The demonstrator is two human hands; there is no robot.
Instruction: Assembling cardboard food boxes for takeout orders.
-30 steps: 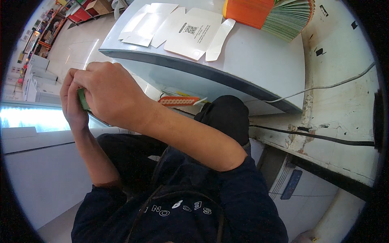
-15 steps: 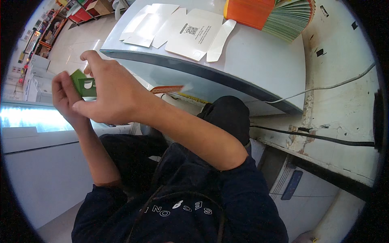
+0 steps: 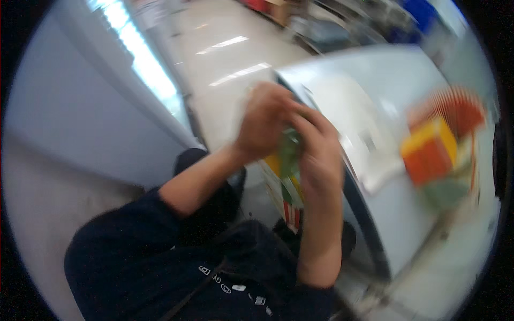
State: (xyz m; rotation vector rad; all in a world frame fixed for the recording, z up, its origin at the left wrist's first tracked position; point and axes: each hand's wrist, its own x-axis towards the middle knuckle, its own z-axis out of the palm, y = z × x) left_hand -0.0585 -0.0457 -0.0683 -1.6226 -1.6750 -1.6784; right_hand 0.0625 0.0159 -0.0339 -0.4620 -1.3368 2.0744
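Both of my hands are raised together in front of my lap, blurred by motion. A small green carton (image 3: 290,152) shows between them, its shape smeared. My left hand (image 3: 263,122) is closed at its upper left side, the fingers bent inward. My right hand (image 3: 321,152) wraps it from the right, its fingertips meeting the left hand at the top. Below the hands is a box or bundle in yellow, white and red (image 3: 292,214), partly hidden.
To the right stands a white-topped table (image 3: 396,219) with a dark edge. On it lie white flat cartons (image 3: 348,120), an orange and yellow box (image 3: 428,152) and a fanned orange stack (image 3: 455,109). A pale cabinet (image 3: 80,107) fills the left. Shelving stands far back.
My view has swung round, so the table now lies to my right. My hands have come closer together around the green carton, with the right hand now closed against it.
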